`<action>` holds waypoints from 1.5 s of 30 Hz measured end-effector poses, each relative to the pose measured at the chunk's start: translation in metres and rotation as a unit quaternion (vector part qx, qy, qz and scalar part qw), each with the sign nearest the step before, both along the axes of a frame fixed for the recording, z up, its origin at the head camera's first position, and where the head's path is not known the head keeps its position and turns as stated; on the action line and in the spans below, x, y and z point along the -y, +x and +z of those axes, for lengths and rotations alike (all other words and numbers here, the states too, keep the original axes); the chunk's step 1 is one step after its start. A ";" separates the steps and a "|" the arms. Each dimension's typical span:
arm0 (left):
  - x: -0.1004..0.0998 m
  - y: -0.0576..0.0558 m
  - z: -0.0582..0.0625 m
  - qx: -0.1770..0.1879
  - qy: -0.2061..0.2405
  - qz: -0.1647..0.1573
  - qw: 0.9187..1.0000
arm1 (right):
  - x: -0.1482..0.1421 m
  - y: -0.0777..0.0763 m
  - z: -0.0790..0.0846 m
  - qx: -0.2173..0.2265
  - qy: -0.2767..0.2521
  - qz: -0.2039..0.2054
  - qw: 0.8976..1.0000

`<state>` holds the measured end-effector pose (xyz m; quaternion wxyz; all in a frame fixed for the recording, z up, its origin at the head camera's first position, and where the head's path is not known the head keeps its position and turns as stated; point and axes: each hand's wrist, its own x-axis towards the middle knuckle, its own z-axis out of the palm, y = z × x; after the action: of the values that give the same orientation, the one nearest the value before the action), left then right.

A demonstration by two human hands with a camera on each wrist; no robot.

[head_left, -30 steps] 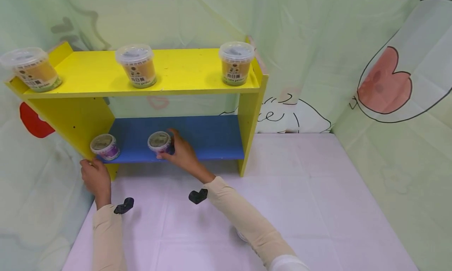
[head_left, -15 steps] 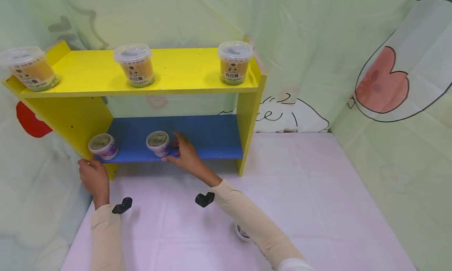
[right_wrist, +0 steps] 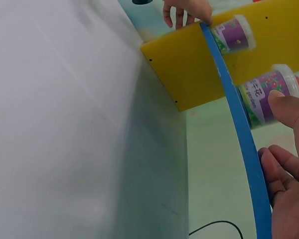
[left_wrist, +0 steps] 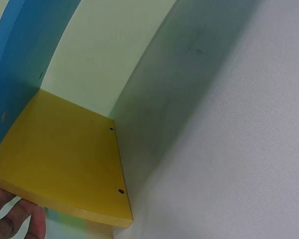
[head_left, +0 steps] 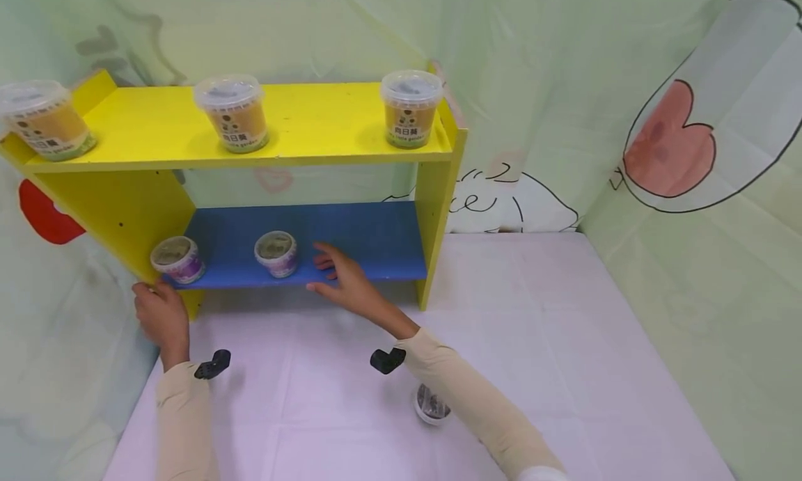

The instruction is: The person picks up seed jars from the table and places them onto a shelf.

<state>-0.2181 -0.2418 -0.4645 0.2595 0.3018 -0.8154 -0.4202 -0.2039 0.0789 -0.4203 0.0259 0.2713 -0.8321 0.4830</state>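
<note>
A yellow and blue two-tier shelf [head_left: 313,243] stands against the cloth backdrop. My left hand [head_left: 163,317] holds the front edge of its left side panel [left_wrist: 65,154], fingers on the outer side. On the blue board sit two small lidded cups with purple labels: the left cup [head_left: 178,259] by the side panel and the middle cup [head_left: 276,253]. My right hand [head_left: 356,287] is just right of the middle cup, apart from it, thumb and fingers spread with nothing between them. In the right wrist view the middle cup [right_wrist: 266,97] stands upright on the blue board [right_wrist: 234,107].
Three taller orange-labelled cups line the yellow top board: a left cup [head_left: 50,122], a centre cup [head_left: 234,115] and a right cup [head_left: 410,112]. Another small cup [head_left: 432,404] is on the white table cloth [head_left: 532,314], partly behind the right forearm.
My right hand has let go of the middle cup and drawn away to the right. The middle cup stays on the blue board. My left hand keeps its place on the panel.
</note>
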 end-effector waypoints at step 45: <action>0.002 -0.003 0.002 0.027 0.013 0.001 1.000 | -0.150 0.118 -0.014 0.005 0.091 0.004 0.996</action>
<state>-0.2210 -0.2441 -0.4628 0.2340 0.3170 -0.8161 -0.4228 -0.0863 0.2293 -0.4344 -0.0054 0.2732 -0.8718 0.4066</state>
